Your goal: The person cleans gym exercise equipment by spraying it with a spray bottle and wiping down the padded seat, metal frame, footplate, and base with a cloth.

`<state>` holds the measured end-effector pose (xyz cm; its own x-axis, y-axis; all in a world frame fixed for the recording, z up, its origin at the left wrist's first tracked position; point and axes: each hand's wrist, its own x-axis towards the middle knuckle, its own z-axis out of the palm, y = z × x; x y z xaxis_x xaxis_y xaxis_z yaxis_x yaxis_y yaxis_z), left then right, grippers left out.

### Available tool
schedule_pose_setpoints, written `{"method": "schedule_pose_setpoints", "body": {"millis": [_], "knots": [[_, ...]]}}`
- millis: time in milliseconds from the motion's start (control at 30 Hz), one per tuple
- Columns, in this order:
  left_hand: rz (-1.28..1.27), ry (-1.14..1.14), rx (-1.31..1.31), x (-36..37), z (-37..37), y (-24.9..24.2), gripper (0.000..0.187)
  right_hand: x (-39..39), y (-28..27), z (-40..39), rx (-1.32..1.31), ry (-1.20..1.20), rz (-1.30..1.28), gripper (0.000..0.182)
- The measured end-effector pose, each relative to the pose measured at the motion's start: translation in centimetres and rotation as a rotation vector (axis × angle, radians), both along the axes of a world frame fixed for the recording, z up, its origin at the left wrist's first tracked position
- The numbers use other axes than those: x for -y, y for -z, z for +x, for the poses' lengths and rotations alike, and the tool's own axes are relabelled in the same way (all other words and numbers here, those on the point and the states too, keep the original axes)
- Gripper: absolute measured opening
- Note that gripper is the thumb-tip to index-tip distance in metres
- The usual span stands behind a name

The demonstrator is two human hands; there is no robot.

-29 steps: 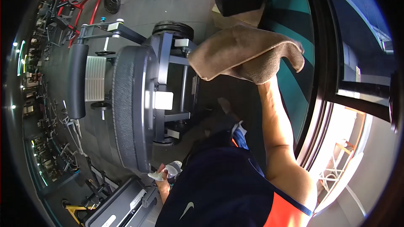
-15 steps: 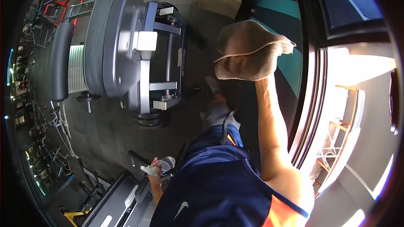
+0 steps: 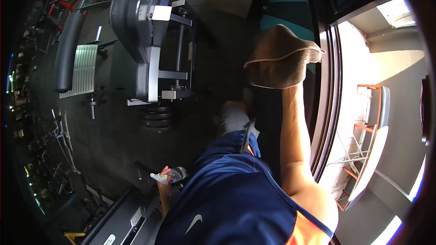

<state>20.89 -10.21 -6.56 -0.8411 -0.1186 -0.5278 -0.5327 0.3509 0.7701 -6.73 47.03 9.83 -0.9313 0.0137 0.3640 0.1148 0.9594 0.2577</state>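
A brown cloth [image 3: 279, 63] drapes over the end of my outstretched right arm, covering my right hand so its fingers are hidden. The cloth hangs close to the dark window frame [image 3: 321, 90]. Low on the left, my left hand [image 3: 165, 175] is closed around a clear spray bottle [image 3: 178, 173] with a white spray head [image 3: 158, 178]. That hand is beside my hip, near the black treadmill-like machine [image 3: 122, 220].
A padded gym machine [image 3: 154, 59] with weight plates [image 3: 156, 117] stands ahead on the left. A black roller pad [image 3: 70, 52] lies beyond it. Behind the window frame, a folded board with orange legs [image 3: 372, 154] leans in bright light. A box [image 3: 231, 0] stands ahead.
The view has shifted, with the window frame moving left and the padded machine changing angle. The cloth sits slightly further right in view and nearer the frame. My left hand still grips the spray bottle.
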Motion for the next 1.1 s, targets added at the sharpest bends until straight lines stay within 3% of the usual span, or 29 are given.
{"method": "schedule_pose_setpoints", "body": {"millis": [133,367,467,533,567,600,633,700,767,800,867,900,933,967,1000,1033,1067,1100], "knots": [[0.014,0.014,-0.048,3.0,3.9,4.0,0.030,-1.6,-2.6,0.2,0.025,0.186,0.001,0.025],[0.007,-0.002,0.207,2.4,2.8,6.3,0.028,-10.9,4.6,2.5,-0.140,0.347,-0.238,0.024],[-0.110,0.254,-0.101,1.5,-0.2,5.7,0.027,-12.0,9.4,2.9,-0.112,0.378,-0.379,0.023],[-0.175,0.423,-0.099,-2.6,-4.7,1.7,0.025,-11.2,13.9,3.5,-0.064,0.383,-0.510,0.023],[-0.202,0.502,-0.102,-5.2,-7.4,0.3,0.024,-9.6,16.4,4.0,-0.052,0.329,-0.606,0.023],[-0.184,0.652,-0.345,-7.1,-9.8,0.6,0.020,-7.2,18.9,4.6,-0.039,0.252,-0.706,0.023],[-0.232,0.767,-0.279,-10.0,-12.6,-1.3,0.015,-4.0,21.4,5.6,-0.015,0.128,-0.827,0.023],[-0.141,0.862,-0.319,-16.7,-17.7,-5.2,0.014,4.2,25.6,8.6,0.078,-0.336,-1.050,0.023],[-0.087,0.975,-0.307,-20.2,-20.4,-6.1,0.014,11.3,26.0,10.6,0.286,-0.758,-1.277,0.023],[-0.082,1.025,-0.291,-21.2,-21.3,-5.7,0.015,11.6,22.5,9.2,0.592,-0.753,-1.500,0.026],[-0.160,1.173,-0.126,-22.0,-21.6,-2.9,0.022,10.8,17.3,5.7,1.210,-0.588,-1.865,0.033],[-0.200,1.252,-0.047,-22.3,-21.8,-1.4,0.025,9.1,19.6,4.3,1.319,-0.513,-1.940,0.035],[-0.209,1.238,0.129,-22.0,-21.5,0.4,0.032,7.9,25.3,4.3,1.192,-0.574,-1.969,0.029],[-0.142,1.165,0.388,-22.4,-21.6,1.6,0.032,6.9,30.9,4.7,1.253,-0.025,-2.527,0.020],[-0.071,1.073,0.649,-23.2,-21.5,2.6,0.032,5.1,36.7,4.7,0.995,0.252,-2.633,0.016],[0.094,1.040,0.665,-23.9,-21.0,4.3,0.031,4.7,45.2,6.3,0.557,0.576,-2.518,0.011],[0.182,1.046,0.643,-24.6,-21.0,6.8,0.030,4.5,53.7,7.6,0.365,0.907,-2.167,0.009],[0.205,1.071,0.604,-25.1,-20.3,9.1,0.030,2.6,62.6,9.5,0.590,1.034,-1.790,0.011]]}}
